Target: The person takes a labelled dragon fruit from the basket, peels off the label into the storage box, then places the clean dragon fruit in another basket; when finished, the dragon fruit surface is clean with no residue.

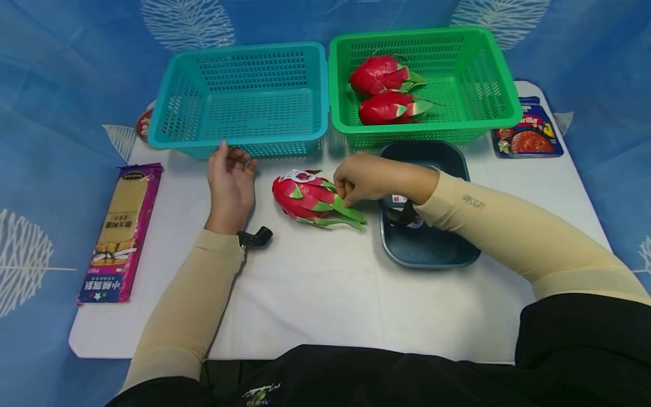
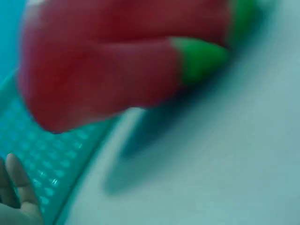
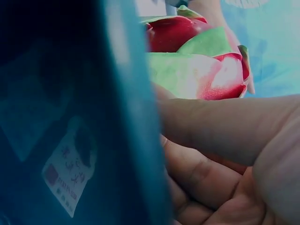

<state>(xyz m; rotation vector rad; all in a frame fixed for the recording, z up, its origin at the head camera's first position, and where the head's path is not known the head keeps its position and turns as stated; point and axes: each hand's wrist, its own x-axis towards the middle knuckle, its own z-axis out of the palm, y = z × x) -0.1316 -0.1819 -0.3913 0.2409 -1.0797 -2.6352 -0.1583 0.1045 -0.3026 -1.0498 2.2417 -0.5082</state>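
Note:
A red dragon fruit (image 1: 305, 198) with green leaf tips and a white label lies at the middle of the white table. My right hand (image 1: 371, 178) pinches its leafy end between thumb and curled fingers. In the right wrist view, the right hand (image 3: 234, 154) partly hides the dragon fruit (image 3: 187, 70). My left hand (image 1: 230, 186) holds nothing; its fingers are loosely extended, palm toward the fruit, by the front wall of the blue basket (image 1: 244, 143). The left wrist view shows the dragon fruit (image 2: 103, 70) close and blurred.
Two dragon fruits (image 1: 386, 107) lie in the green basket (image 1: 432, 129). A dark blue tub (image 1: 432, 257) with labelled contents stands under my right forearm. A pasta pack (image 1: 114, 232) lies left, a sauce pouch (image 1: 534, 133) right. Something round (image 1: 143, 124) shows behind the blue basket.

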